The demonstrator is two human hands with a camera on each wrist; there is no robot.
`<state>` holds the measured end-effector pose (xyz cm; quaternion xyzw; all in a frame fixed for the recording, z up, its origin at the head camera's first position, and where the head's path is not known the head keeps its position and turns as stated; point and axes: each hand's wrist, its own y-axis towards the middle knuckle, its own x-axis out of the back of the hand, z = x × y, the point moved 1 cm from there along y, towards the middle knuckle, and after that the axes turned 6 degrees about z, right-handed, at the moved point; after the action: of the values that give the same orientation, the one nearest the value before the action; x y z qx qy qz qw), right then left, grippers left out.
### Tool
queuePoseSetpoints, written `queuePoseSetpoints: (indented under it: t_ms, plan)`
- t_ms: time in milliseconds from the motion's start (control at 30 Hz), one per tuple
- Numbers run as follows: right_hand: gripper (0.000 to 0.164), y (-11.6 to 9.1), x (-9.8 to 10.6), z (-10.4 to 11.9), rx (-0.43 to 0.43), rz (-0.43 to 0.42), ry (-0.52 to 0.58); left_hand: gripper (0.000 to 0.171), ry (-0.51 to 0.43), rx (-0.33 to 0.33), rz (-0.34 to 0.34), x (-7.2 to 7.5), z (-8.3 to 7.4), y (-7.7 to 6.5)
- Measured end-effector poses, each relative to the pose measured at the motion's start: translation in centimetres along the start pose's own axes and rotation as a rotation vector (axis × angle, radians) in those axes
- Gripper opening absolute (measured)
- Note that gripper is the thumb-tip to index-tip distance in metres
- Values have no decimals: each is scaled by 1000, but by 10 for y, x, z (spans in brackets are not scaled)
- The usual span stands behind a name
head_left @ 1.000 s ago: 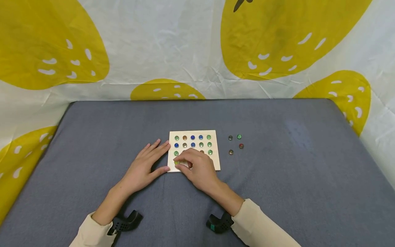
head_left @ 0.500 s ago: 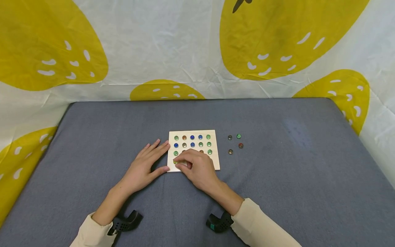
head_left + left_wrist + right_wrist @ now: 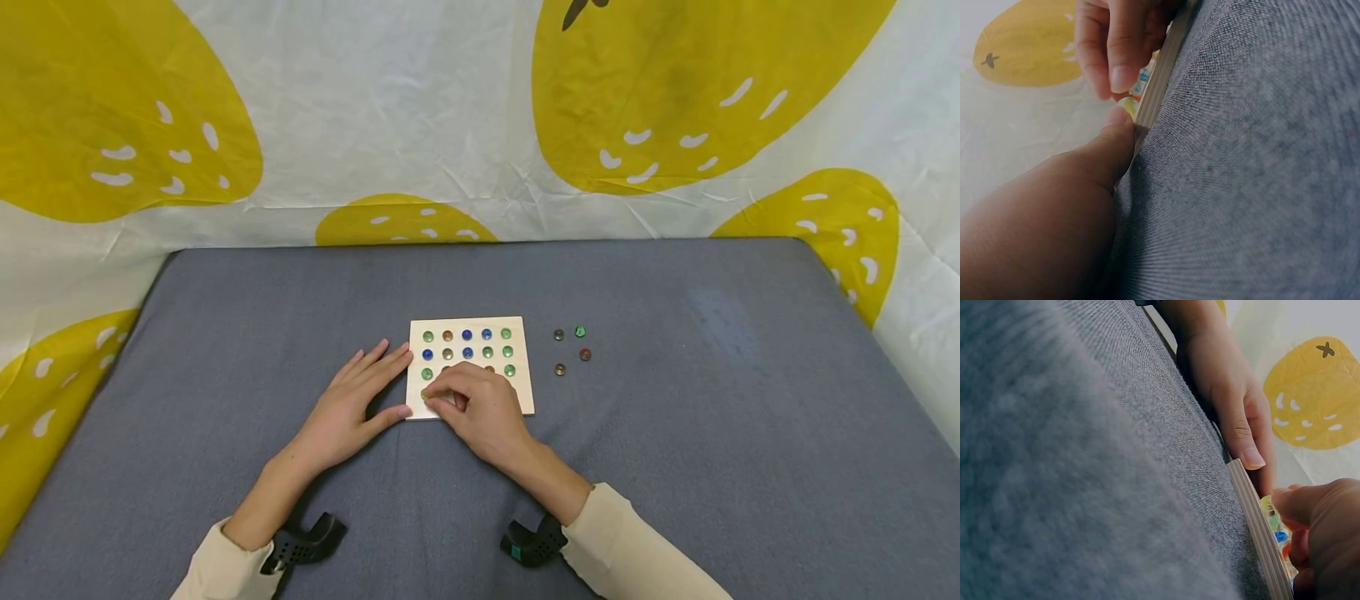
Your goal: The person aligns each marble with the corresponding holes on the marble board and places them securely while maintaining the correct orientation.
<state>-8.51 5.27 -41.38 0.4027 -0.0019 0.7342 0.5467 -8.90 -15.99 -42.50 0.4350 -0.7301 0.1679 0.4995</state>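
Note:
A pale wooden board (image 3: 517, 396) lies on the table, bearing rows of glass marbles in green, blue and brown. At its front left corner, my right hand (image 3: 483, 410) pinches a yellow-green marble (image 3: 423, 395) between thumb and fingers, low over the board. That yellow-green marble (image 3: 1266, 503) also shows beside the thumb in the right wrist view. My left hand (image 3: 348, 408) lies with fingers spread, its fingertips and thumb touching the board's left edge. In the left wrist view, the left thumb (image 3: 1119, 125) rests against the board's corner. The right hand covers part of the nearer rows.
Several loose marbles lie right of the board, among them a green marble (image 3: 580, 332) and a reddish marble (image 3: 585, 355). The grey cloth-covered table (image 3: 712, 400) stretches around. A white curtain with yellow fruit shapes (image 3: 397, 221) hangs behind it.
The right fingertips have shifted slightly left with the yellow-green marble, toward the board's left side. The left hand stays in place on the board's edge.

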Motion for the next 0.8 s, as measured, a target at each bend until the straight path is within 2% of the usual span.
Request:
queuePoseSetpoints:
  t_ms: [167, 333, 500, 667, 800]
  plan:
    - [8, 1, 5, 1, 32, -14, 63, 69, 0, -3, 2, -2, 0, 0]
    - [8, 5, 22, -1, 40, -2, 97, 70, 10, -10, 0, -1, 1, -1]
    - [7, 8, 50, -12, -46, 29, 113, 74, 23, -14, 12, 1, 1, -1]
    - [8, 9, 80, -25, -139, -25, 122, 76, 36, -33, 6, 2, 0, -1]
    - [11, 9, 102, -34, -208, -38, 99, 75, 38, -37, 3, 1, 0, -1]
